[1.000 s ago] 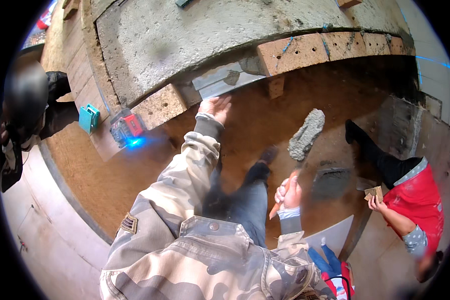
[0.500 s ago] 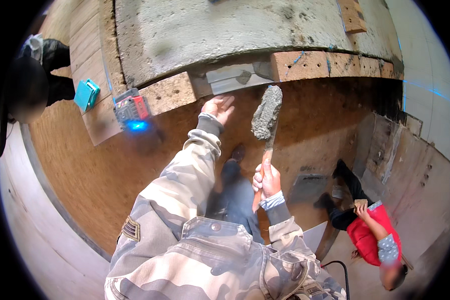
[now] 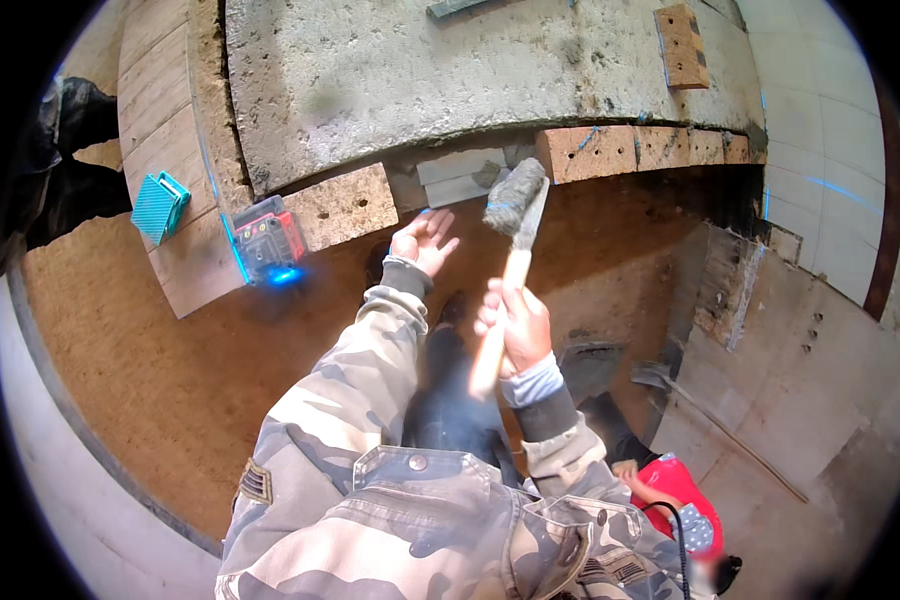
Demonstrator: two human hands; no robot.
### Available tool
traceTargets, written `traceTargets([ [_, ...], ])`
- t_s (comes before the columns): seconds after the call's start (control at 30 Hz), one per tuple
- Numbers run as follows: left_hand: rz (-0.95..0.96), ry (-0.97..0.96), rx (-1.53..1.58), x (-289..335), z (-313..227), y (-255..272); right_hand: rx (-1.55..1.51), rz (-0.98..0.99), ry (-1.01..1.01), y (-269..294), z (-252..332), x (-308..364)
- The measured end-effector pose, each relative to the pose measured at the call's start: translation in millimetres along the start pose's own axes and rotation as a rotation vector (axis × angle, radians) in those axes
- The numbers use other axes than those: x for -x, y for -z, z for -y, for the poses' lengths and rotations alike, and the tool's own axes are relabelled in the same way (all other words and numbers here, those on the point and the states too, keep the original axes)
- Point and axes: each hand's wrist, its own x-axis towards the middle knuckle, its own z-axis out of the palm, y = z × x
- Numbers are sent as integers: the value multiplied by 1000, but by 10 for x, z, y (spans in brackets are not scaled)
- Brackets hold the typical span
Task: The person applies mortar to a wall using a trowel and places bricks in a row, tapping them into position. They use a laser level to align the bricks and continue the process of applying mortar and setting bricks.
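My right hand [image 3: 518, 335] grips the wooden handle of a trowel [image 3: 516, 268], its blade raised toward the slab edge. A thick lump of wet grey mortar [image 3: 515, 196] rides on the blade. Palm up and fingers apart, my left hand [image 3: 425, 243] holds nothing and is just below a gap in a row of bricks. A pale brick [image 3: 342, 206] lies left of that gap, and several joined orange bricks [image 3: 638, 150] run along its right side. Inside the gap shows a light grey flat piece [image 3: 460, 176] with a dark mortar smear.
A red and grey laser level [image 3: 268, 245] with a blue light and a teal box [image 3: 160, 206] are on the left boards. One loose brick [image 3: 682, 46] lies on the concrete slab [image 3: 390, 80]. A person in red [image 3: 675, 490] is low at right, near a long-handled tool [image 3: 735, 437].
The mortar-laden trowel has shifted left and tilted, its load now by the gap's right end. My left hand has dropped slightly. The person in red has moved lower, and the long-handled tool shows.
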Motion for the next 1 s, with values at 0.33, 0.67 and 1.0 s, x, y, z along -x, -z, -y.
traceTargets([
  [0.33, 33, 51, 14, 7, 9, 23, 161, 25, 19, 186, -35, 200],
  [0.67, 23, 34, -24, 18, 47, 77, 724, -81, -31, 911, -280, -761],
  [1.0, -32, -20, -112, 74, 52, -15, 1119, -217, 513, 1578, 50, -1401],
])
